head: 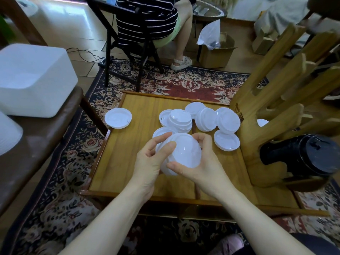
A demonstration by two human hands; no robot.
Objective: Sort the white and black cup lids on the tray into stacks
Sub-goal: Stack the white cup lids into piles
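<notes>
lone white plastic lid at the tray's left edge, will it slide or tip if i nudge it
The lone round white plastic lid overhangs the wooden tray's raised rim, so a nudge would probably tip it off rather than slide it. It looks thin and glossy, so likely light and a bit slippery. Its shallow, flat shape suggests it won't roll unless it lands on edge.

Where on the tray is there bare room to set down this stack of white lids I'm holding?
Bare wood runs down the tray's left half, between the lone white lid on its left rim and your left hand. The near strip below both hands is bare too. The far right is crowded with loose white lids beside the wooden rack.
</notes>
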